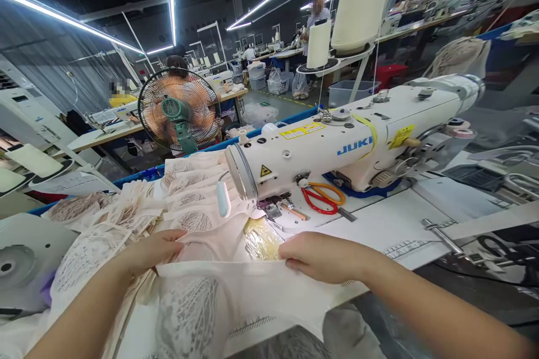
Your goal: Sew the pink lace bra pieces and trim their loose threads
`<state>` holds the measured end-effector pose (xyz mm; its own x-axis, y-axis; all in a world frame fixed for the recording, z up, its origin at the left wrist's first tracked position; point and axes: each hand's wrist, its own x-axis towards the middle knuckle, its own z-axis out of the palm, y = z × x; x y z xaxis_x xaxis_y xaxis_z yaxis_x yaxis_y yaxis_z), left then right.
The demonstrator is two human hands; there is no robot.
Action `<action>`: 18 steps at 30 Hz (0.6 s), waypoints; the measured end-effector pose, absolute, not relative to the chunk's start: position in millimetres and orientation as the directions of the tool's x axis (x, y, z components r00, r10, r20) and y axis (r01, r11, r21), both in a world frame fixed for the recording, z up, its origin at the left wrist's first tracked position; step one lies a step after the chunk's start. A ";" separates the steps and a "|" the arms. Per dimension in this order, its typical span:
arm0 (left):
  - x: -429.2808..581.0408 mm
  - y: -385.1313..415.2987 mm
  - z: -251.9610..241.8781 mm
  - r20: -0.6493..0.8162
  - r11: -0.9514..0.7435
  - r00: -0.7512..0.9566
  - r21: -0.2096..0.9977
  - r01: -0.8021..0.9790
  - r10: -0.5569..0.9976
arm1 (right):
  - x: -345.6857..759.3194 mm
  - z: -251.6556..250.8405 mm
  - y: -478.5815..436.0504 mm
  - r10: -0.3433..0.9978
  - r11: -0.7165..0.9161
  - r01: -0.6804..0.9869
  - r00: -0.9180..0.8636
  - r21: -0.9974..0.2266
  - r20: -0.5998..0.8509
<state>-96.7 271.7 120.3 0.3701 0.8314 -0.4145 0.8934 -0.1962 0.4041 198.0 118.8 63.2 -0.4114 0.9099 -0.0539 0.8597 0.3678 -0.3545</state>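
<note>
A pale cream lace bra (189, 303) hangs over the front of the sewing machine table, its far edge running up to the needle area. My left hand (158, 249) pinches the bra's fabric at the left. On the right, my right hand (318, 255) is closed on the band's upper edge, its fingertips partly hidden. The white JUKI sewing machine (303, 151) stands just beyond both hands. Between them, below the needle area, lies a yellowish plate under clear film (263, 238). Red-handled scissors (320, 202) rest on the machine bed, beyond my right hand.
More lace pieces (101, 241) are heaped at the left, with a row of them behind the machine head. A standing fan (179, 109) is past the table. Thread cones (319, 45) stand above the machine. Another person (318, 14) is far back.
</note>
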 end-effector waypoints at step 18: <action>50.4 275.5 17.0 -0.013 -0.670 0.673 0.081 0.738 0.740 | 108.0 -31.7 124.6 0.954 0.165 0.979 -0.129 -0.116 0.272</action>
<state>50.4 275.5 17.0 0.6729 0.7396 -0.0128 0.7379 -0.6700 0.0809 108.0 124.6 -31.7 -0.1287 0.9538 0.2715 0.9795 0.1651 -0.1156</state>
